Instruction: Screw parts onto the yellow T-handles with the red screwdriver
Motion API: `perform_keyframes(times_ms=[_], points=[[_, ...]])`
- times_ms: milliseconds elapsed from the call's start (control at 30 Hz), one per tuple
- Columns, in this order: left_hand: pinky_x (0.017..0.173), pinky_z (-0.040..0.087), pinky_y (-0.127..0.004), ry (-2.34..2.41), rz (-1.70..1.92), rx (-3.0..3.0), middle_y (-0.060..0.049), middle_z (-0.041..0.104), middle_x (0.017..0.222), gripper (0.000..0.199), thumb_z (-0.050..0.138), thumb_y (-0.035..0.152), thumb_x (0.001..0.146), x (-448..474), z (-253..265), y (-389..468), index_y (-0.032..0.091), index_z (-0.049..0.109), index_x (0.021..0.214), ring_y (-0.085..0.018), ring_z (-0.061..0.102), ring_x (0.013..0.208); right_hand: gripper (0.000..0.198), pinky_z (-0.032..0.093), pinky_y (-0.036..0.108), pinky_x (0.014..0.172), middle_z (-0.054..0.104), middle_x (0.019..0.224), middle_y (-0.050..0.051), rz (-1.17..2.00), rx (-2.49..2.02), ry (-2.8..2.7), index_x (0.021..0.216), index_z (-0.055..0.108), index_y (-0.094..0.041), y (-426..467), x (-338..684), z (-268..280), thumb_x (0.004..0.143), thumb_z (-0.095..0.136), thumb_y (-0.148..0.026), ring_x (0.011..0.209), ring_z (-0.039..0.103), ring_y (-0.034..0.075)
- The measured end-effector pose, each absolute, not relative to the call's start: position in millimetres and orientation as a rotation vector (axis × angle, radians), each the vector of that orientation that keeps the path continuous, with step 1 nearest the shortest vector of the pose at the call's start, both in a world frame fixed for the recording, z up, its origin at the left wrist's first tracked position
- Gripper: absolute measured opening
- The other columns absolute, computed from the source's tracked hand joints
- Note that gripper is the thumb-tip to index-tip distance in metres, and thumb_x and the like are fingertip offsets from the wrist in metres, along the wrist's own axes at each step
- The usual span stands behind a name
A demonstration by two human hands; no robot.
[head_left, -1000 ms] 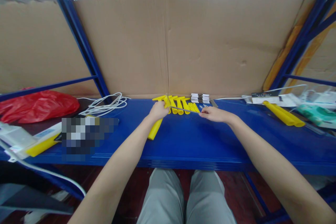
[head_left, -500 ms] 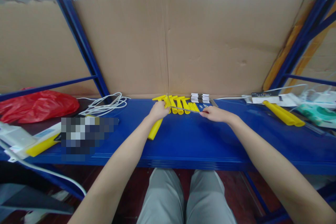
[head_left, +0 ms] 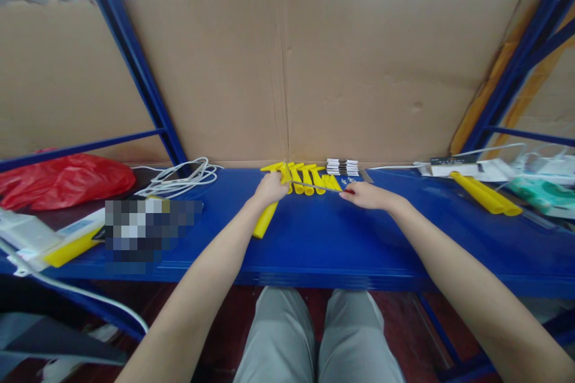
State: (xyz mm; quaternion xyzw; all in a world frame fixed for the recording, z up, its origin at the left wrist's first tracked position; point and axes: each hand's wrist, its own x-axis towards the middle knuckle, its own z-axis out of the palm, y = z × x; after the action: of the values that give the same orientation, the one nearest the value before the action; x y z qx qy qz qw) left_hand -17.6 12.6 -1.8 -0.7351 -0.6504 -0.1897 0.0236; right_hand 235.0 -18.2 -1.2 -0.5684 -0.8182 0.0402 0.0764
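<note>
My left hand [head_left: 269, 189] is closed around a yellow T-shaped piece with a tubular handle [head_left: 266, 221]. Its handle slants down toward me, and its head is partly behind my fingers. Closed on the red handle of a screwdriver [head_left: 321, 187], my right hand [head_left: 366, 194] is to the right. The long metal shaft runs leftward to the yellow piece at my left hand; I cannot make out whether the tip touches it. Several similar yellow T-shaped pieces [head_left: 308, 184] lie in a row just behind the shaft, with small yellow parts [head_left: 331, 183] beside them.
White packs with dark bands [head_left: 342, 167] and small pale bits lie at the back of the blue table [head_left: 332, 239]. White cable [head_left: 191, 176] and a red bag [head_left: 67, 179] are on the left. Yellow tubes [head_left: 487, 194] and a green packet [head_left: 541, 194] lie right. Cardboard [head_left: 359, 72] stands behind.
My right hand has shifted very slightly left with the screwdriver. My left hand and the yellow piece stay nearly where they were.
</note>
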Motion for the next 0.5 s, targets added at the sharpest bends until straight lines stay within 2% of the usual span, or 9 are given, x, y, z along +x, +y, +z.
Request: perform_keyframes(times_ms=[167, 267, 367, 500], points=[[0.076, 0.051, -0.025, -2.021, -0.577, -2.278, -0.016, 0.071, 0.101, 0.030, 0.051, 0.030, 0.084, -16.5, -0.5, 11.3, 0.010, 0.070, 0.097, -0.025, 0.067, 0.096, 0.016, 0.037, 0.025, 0.057, 0.068, 0.079, 0.007, -0.080, -1.767, -2.382, 0.084, 0.062, -0.017, -18.7, 234.6, 0.1, 0.083, 0.058, -0.033, 0.070, 0.060, 0.018], [0.077, 0.051, -0.026, -2.028, -0.565, -2.279, -0.017, 0.071, 0.100, 0.030, 0.050, 0.029, 0.084, -16.2, 0.3, 10.8, 0.009, 0.070, 0.095, -0.026, 0.067, 0.097, 0.021, 0.035, 0.025, 0.055, 0.068, 0.081, 0.008, -0.149, -1.823, -2.343, 0.091, 0.060, -0.017, -19.0, 233.8, -1.7, 0.079, 0.063, -0.034, 0.071, 0.060, 0.019], [0.076, 0.051, -0.026, -2.026, -0.558, -2.280, -0.017, 0.071, 0.099, 0.030, 0.050, 0.029, 0.084, -16.5, 0.5, 11.2, 0.009, 0.070, 0.095, -0.026, 0.067, 0.097, 0.021, 0.036, 0.025, 0.055, 0.067, 0.079, 0.008, -0.078, -1.796, -2.352, 0.091, 0.061, -0.016, -19.3, 234.4, -2.2, 0.080, 0.062, -0.035, 0.068, 0.059, 0.018], [0.076, 0.051, -0.026, -2.016, -0.561, -2.292, -0.017, 0.071, 0.100, 0.030, 0.051, 0.029, 0.084, -17.1, -0.2, 12.2, 0.009, 0.070, 0.096, -0.026, 0.067, 0.095, 0.031, 0.037, 0.025, 0.055, 0.065, 0.069, 0.006, 0.125, -1.649, -2.467, 0.080, 0.064, -0.017, -17.9, 237.2, -1.2, 0.090, 0.045, -0.039, 0.064, 0.058, 0.017]])
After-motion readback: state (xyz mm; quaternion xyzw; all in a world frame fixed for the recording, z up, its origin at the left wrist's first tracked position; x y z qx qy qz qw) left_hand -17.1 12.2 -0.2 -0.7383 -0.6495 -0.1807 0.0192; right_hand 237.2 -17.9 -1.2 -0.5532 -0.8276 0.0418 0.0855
